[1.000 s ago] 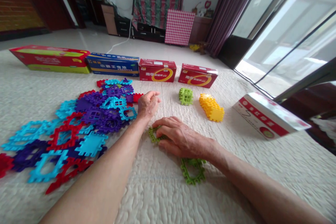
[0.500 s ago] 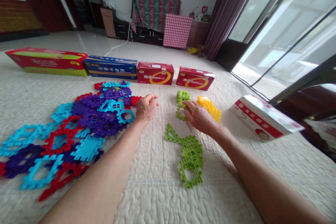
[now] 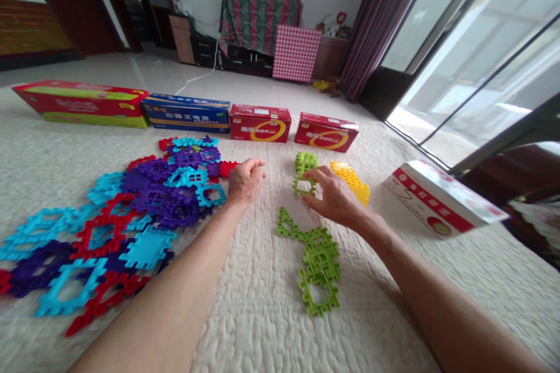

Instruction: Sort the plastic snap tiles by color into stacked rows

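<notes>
Tiles (image 3: 140,180) of purple, cyan and red interlocking plastic are heaped at the left on a quilted cover (image 3: 258,309); low weight and a springy stiffness are suggested by their thin, toothed edges. At the heap's right side, a red tile (image 3: 228,169) is partly hidden by the left hand (image 3: 247,180), which is folded into a loose fist with nothing seen in it.

Farther right, overlapping green tiles (image 3: 310,256) are strung out on the cover, led by a triangular green tile (image 3: 280,222). Beyond them, a green frame tile (image 3: 297,186) is placed just in front of a green stack (image 3: 306,161). The frame tile is flanked by the parted thumb and fingers of the right hand (image 3: 334,193); whether contact is made cannot be told. It is judged light, rigid, slightly slick and not easily broken, and is best pinched across opposite outer edges, where purchase should be given by the teeth. Beside that hand, yellow tiles (image 3: 359,191) are ranged in a close row.

On the long red-and-green carton (image 3: 81,104), pale lettering is too blurred to be read. On the blue carton (image 3: 186,115), "小霸王电池" is printed. On the first red carton (image 3: 261,122) and the second red carton (image 3: 326,131), "南孚" is shown near a yellow ring. On the white carton (image 3: 437,204), "红" is made out on a red band.
</notes>
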`<state>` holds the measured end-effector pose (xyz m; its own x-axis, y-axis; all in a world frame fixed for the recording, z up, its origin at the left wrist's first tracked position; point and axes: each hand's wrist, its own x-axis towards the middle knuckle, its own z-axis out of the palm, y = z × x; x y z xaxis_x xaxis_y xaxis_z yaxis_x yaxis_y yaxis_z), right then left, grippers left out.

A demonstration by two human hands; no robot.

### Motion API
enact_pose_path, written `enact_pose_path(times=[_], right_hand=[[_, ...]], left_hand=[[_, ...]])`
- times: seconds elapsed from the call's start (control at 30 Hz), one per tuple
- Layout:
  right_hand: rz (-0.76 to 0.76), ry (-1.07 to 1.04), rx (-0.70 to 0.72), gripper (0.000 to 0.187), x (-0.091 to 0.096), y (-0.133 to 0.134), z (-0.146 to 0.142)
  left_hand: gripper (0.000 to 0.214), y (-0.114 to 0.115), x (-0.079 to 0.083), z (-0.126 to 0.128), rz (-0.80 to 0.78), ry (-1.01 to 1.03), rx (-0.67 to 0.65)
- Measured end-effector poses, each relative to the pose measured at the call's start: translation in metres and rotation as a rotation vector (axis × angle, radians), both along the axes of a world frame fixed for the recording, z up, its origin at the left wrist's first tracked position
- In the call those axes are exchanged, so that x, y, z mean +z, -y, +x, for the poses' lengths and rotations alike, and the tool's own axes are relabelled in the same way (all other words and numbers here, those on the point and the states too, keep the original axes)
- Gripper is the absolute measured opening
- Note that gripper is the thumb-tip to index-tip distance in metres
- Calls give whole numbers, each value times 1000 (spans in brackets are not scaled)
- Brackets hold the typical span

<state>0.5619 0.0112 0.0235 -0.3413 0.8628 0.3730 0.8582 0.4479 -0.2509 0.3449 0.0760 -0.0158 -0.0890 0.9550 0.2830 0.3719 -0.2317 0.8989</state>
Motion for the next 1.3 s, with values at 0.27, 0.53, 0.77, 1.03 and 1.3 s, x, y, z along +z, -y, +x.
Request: enact_pose_path(times=[0.27, 0.53, 0.77, 1.03, 1.3], right_hand=[[265, 116, -135, 47, -7, -14, 4], [278, 147, -130, 49, -11, -16, 10], [316, -99, 62, 40, -18, -2, -4], [-99, -281, 106, 23, -9, 26, -12], [-262, -238, 24, 20, 12, 55, -34]], left_hand=[[34, 4, 5, 2, -7, -30, 12], [35, 2, 3, 1, -6, -38, 9], [35, 7, 6, 1, 18, -111, -4], [34, 15, 4, 4, 71, -301, -53], [31, 76, -5, -16, 247, -767, -139]])
